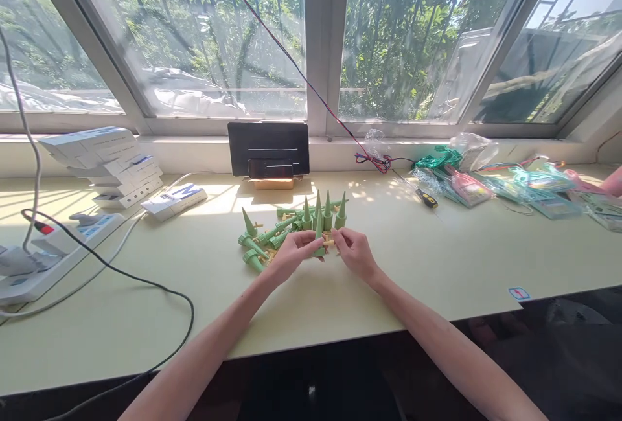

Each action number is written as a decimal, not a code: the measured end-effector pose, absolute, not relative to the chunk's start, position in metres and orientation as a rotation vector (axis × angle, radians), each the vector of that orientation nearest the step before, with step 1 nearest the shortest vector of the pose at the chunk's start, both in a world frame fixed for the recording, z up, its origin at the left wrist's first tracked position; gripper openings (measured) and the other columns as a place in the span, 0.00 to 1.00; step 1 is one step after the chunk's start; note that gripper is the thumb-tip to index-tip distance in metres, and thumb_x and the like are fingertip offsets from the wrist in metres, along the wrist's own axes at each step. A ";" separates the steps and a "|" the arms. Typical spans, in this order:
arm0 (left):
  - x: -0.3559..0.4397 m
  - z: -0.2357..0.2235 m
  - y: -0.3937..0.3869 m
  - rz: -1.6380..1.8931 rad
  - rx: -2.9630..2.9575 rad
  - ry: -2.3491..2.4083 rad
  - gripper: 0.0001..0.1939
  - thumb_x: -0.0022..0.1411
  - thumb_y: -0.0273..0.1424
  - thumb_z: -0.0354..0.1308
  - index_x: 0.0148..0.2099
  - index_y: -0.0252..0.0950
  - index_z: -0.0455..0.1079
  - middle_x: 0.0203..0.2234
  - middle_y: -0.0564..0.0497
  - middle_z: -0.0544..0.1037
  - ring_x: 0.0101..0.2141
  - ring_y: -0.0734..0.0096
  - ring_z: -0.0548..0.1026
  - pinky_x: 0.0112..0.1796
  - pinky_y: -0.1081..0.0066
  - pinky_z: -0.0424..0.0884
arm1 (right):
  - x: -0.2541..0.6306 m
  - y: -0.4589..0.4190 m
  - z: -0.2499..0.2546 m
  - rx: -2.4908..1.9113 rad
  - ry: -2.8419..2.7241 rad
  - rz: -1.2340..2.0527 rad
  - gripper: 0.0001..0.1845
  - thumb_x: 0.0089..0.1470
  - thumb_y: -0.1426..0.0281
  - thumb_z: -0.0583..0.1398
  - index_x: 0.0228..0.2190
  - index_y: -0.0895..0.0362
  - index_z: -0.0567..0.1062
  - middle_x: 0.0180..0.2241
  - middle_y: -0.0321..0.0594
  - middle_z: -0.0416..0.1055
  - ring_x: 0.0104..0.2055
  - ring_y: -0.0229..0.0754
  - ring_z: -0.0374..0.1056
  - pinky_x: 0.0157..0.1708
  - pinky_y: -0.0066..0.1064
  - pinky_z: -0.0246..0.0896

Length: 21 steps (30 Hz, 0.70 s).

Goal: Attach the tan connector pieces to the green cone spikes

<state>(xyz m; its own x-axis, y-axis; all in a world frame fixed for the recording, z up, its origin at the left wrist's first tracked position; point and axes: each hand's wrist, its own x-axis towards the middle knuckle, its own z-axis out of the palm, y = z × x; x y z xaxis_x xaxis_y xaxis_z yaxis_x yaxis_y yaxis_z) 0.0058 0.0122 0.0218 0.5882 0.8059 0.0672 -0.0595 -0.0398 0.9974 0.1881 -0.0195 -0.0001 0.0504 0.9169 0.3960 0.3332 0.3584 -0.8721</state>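
A heap of green cone-shaped spikes [262, 239] with small tan pieces lies on the pale table [437, 265] in front of me. Several more green cones [326, 210] stand upright, tips up, just behind my hands. My left hand [291, 254] is closed around one green cone [319, 239] held upright. My right hand [354, 251] pinches a small tan piece [330, 241] right beside that cone. Both hands meet near the table's middle, a little right of the heap.
A tablet and phone on a wooden stand [269, 152] rest against the window sill behind. White boxes [109, 162] are stacked at the left, with a power strip [48, 252] and a black cable [146, 285]. Plastic-bagged items [515, 184] and a screwdriver [426, 198] lie at the right.
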 end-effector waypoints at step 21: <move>0.014 0.006 0.009 0.830 1.977 0.711 0.16 0.66 0.40 0.56 0.37 0.32 0.76 0.29 0.48 0.77 0.30 0.72 0.74 0.30 0.75 0.73 | 0.196 -0.016 0.011 -1.121 -1.661 0.509 0.17 0.58 0.62 0.59 0.21 0.56 0.66 0.20 0.32 0.61 0.23 0.36 0.56 0.25 0.29 0.54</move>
